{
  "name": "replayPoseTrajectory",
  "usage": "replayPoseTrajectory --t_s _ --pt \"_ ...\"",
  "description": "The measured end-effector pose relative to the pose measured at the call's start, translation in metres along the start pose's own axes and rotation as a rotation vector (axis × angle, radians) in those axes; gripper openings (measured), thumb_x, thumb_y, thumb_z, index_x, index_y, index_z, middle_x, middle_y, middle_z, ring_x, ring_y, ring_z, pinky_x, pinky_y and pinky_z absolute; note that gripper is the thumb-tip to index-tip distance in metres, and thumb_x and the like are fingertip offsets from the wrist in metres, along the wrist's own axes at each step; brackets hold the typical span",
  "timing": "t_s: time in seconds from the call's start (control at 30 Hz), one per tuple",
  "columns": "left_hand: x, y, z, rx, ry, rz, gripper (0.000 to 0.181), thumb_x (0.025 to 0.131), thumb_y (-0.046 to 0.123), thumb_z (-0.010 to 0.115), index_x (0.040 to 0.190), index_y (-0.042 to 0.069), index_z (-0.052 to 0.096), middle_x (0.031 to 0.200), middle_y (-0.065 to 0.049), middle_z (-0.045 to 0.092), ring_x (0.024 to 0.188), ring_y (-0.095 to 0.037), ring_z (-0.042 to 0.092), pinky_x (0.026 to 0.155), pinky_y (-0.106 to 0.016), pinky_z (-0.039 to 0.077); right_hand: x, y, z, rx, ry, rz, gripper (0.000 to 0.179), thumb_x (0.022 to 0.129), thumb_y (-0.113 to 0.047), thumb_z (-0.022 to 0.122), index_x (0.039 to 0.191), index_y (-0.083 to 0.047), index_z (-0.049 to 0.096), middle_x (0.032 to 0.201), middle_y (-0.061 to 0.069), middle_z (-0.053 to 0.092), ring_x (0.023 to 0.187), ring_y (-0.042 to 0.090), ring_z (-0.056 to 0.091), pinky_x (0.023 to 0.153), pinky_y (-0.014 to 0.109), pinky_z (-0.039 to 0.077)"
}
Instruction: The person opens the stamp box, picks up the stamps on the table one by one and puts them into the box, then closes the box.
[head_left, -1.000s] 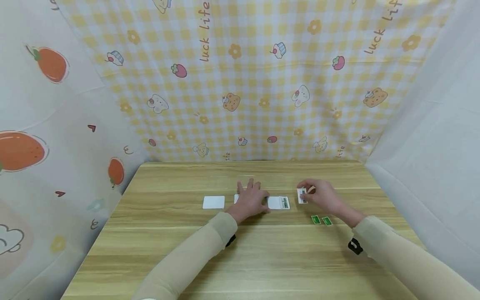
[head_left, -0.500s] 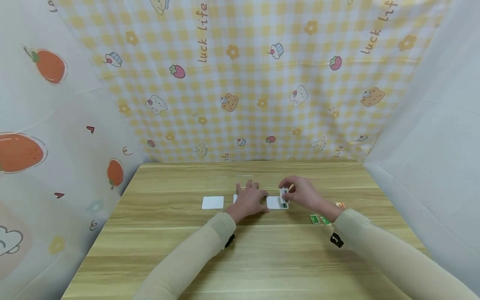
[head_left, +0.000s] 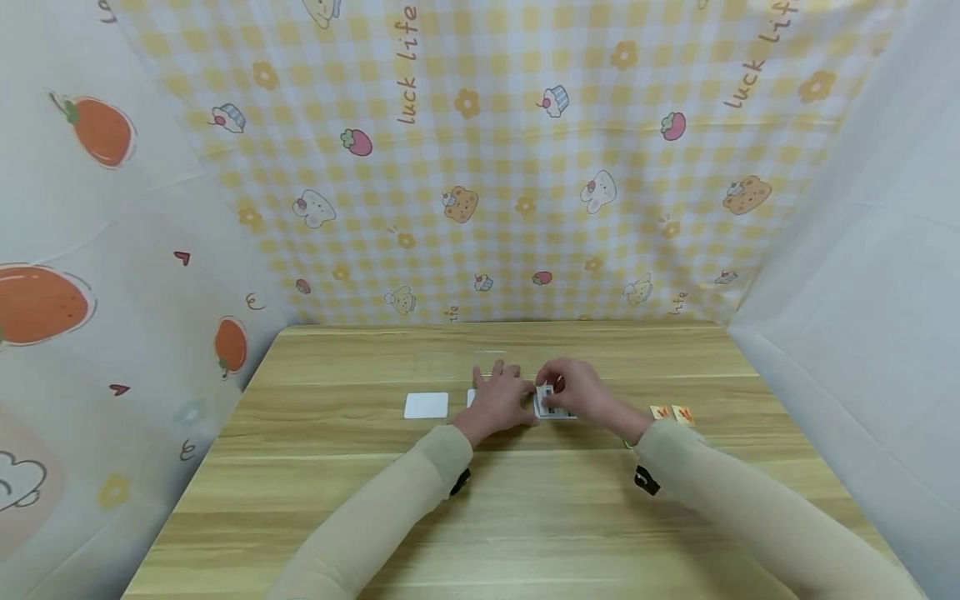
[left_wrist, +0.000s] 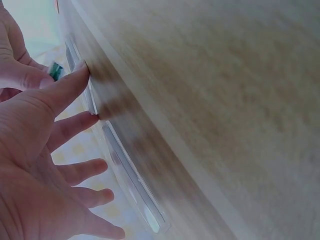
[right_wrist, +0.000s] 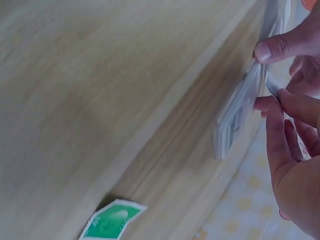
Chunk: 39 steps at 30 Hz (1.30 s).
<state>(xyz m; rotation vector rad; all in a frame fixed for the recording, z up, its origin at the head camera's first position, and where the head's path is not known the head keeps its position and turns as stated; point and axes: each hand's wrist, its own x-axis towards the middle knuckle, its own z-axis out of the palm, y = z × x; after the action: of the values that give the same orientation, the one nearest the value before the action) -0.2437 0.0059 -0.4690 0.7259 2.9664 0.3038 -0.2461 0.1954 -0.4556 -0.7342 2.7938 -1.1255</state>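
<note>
Between its thumb and fingertips my right hand (head_left: 577, 389) pinches a small stamp (head_left: 548, 400), held over the left part of the rightmost white card (head_left: 568, 416). That card bears at least one more stamp; the fingers partly hide it. My left hand (head_left: 501, 402) lies spread, its thumb and index finger touching the left end of the same card. In the left wrist view the pinched stamp (left_wrist: 55, 71) shows green. The middle white card (head_left: 470, 399) is mostly covered by my left hand. Farther left lies a bare white card (head_left: 426, 406).
Two orange stamps (head_left: 671, 413) lie right of the cards. A green stamp (right_wrist: 112, 220) rests on the wooden table (head_left: 510, 533), nearly hidden by my right sleeve in the head view. Faint transparent sheets lie behind the cards. A patterned curtain (head_left: 480, 242) hangs at the back.
My right hand has carried the stamp leftward from beside the rightmost card to over its left part. The orange stamps have come into view. My left hand has stayed put.
</note>
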Motion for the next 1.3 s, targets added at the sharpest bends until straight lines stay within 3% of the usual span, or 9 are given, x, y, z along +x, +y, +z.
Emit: replayPoseTrajectory --t_s 0.4,0.6,0.83,1.3 --pt "0.001 0.0 0.0 -0.038 -0.005 -0.007 0.059 0.078 0.054 0.083 0.131 0.03 0.069 0.159 -0.01 0.036 0.147 -0.045 0.021 0.106 -0.078 0.014 0.005 0.008 0.012 -0.105 0.034 -0.025 0.028 0.075 0.007 0.083 0.095 -0.007 0.07 0.089 0.008 0.065 0.08 0.023 0.061 0.069 0.034 0.051" --pt "0.0 0.001 -0.001 -0.043 -0.005 -0.011 0.058 0.079 0.053 0.082 0.13 0.029 0.07 0.159 -0.009 0.035 0.148 -0.045 0.02 0.106 -0.078 0.014 0.005 0.008 0.015 -0.233 0.054 -0.04 0.029 0.072 0.0 0.088 0.093 -0.009 0.071 0.087 0.003 0.064 0.079 0.016 0.055 0.072 0.036 0.048" --pt "-0.001 0.001 -0.001 -0.043 -0.007 -0.015 0.058 0.078 0.053 0.083 0.129 0.03 0.07 0.158 -0.01 0.037 0.147 -0.045 0.022 0.105 -0.078 0.015 0.004 0.007 0.015 -0.308 0.071 -0.055 0.029 0.069 -0.008 0.091 0.091 -0.014 0.074 0.088 0.0 0.067 0.08 0.018 0.053 0.074 0.038 0.043" --pt "0.0 -0.001 -0.003 -0.009 -0.012 -0.01 0.058 0.079 0.054 0.082 0.13 0.03 0.069 0.159 -0.01 0.036 0.148 -0.044 0.02 0.106 -0.078 0.015 0.004 0.007 0.014 -0.429 0.029 -0.041 0.027 0.076 -0.027 0.09 0.101 -0.019 0.082 0.096 -0.007 0.07 0.088 0.019 0.052 0.076 0.042 0.039"
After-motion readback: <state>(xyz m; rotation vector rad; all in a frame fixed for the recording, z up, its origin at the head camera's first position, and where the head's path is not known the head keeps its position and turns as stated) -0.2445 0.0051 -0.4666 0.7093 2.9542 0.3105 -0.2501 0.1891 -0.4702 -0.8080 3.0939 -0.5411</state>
